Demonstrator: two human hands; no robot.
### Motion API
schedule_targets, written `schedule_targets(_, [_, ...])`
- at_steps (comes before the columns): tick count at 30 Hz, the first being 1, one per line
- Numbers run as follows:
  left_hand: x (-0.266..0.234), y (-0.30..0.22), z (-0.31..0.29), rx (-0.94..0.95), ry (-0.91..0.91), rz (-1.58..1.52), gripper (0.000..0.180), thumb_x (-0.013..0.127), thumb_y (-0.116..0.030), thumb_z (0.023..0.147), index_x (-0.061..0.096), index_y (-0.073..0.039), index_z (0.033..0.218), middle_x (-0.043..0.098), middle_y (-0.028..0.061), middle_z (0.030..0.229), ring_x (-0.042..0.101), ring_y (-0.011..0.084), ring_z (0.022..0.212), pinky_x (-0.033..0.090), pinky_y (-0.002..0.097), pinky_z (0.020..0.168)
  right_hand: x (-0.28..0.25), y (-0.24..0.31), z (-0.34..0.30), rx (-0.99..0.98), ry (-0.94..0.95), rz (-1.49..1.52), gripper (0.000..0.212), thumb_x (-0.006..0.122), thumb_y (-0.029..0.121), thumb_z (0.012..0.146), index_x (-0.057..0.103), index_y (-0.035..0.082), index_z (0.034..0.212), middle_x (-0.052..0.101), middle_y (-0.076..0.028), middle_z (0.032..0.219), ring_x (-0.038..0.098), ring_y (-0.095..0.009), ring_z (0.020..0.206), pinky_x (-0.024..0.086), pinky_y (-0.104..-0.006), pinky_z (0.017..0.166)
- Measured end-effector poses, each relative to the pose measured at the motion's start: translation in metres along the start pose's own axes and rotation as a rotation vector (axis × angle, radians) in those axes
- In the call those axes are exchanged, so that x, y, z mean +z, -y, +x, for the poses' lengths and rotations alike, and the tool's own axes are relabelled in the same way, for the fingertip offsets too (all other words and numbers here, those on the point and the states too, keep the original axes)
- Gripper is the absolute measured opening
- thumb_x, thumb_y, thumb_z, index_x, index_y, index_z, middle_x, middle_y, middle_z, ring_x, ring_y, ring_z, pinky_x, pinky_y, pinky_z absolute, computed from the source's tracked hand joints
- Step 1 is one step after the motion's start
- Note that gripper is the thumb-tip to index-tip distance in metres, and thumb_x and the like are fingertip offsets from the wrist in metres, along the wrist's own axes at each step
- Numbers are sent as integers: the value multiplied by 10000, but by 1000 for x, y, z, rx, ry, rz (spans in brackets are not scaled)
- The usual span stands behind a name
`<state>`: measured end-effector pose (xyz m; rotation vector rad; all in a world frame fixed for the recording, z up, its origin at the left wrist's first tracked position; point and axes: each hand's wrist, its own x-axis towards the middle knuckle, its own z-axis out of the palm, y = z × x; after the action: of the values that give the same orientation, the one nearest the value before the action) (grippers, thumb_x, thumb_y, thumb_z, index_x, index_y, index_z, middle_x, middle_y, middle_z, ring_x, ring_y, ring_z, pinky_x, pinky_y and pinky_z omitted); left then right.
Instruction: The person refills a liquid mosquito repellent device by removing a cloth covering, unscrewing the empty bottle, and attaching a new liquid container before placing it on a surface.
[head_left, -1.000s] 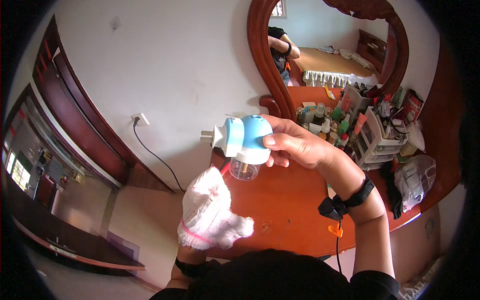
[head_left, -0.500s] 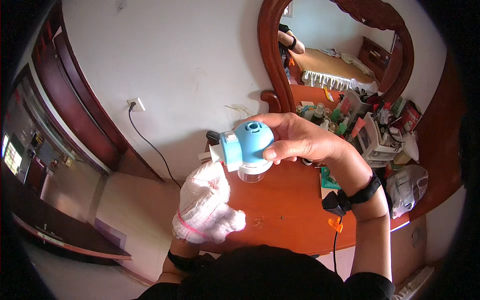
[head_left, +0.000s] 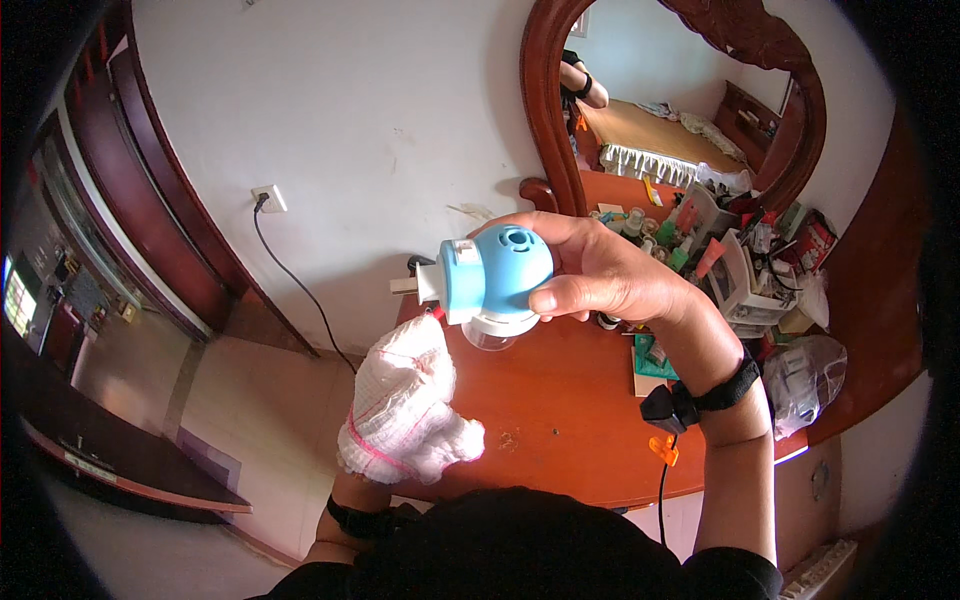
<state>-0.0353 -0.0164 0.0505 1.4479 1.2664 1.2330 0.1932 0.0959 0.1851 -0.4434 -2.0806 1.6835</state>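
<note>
From my far-off seat I counted one blue and white plug-in gadget, with one clear cup under it and a flat metal plug end pointing left. The right hand was closed around its right side, holding it up above the far left part of the brown table. One white cloth with pink lines covered the end of the left arm. The left hand was hidden in it, so I could not tell how its fingers stood. The two hands were apart. I could not tell if the cloth touched the gadget. A bit of something red peeked out between them.

One mirror stood far right, its top cut off. The bottles below were too jumbled to count. Any print on the red packet was too small to read.
</note>
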Motion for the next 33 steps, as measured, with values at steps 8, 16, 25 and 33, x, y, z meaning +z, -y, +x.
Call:
schedule_targets(8, [2, 0, -4, 17, 17, -27, 884, 916, -153, 483, 495, 51, 1232, 596, 33, 1053, 540, 119, 943, 434, 286, 814, 3, 0, -3, -7, 4, 13, 665, 789, 263, 748, 539, 61, 1331, 622, -11, 964, 522, -48, 658, 389, -172, 523])
schedule_targets(16, [2, 4, -2, 57, 29, -128, 912, 921, -205, 537, 467, 68, 1280, 596, 52, 1103, 542, 130, 983, 436, 303, 867, 4, -2, -9, -19, -14, -22, 667, 789, 302, 764, 535, 55, 1329, 631, -30, 933, 508, -51, 580, 409, -175, 497])
schedule_targets(25, [17, 36, 3, 749, -218, 289, 730, 828, -335, 726, 481, 68, 1226, 586, 39, 1014, 552, 111, 872, 470, 296, 783, 7, 2, -12, -67, -12, -27, 696, 692, 515, 807, 533, 14, 1263, 634, -42, 791, 540, -54, 580, 393, -181, 467])
schedule_targets(33, [8, -18, -2, 388, 10, 353, 488, 830, -364, 700, 504, -52, 887, 428, -36, 720, 400, 64, 599, 356, 247, 515, -2, -3, -16, 48, -45, -29, 684, 531, 599, 900, 572, -20, 1189, 594, -64, 642, 479, -64, 480, 373, -191, 446])
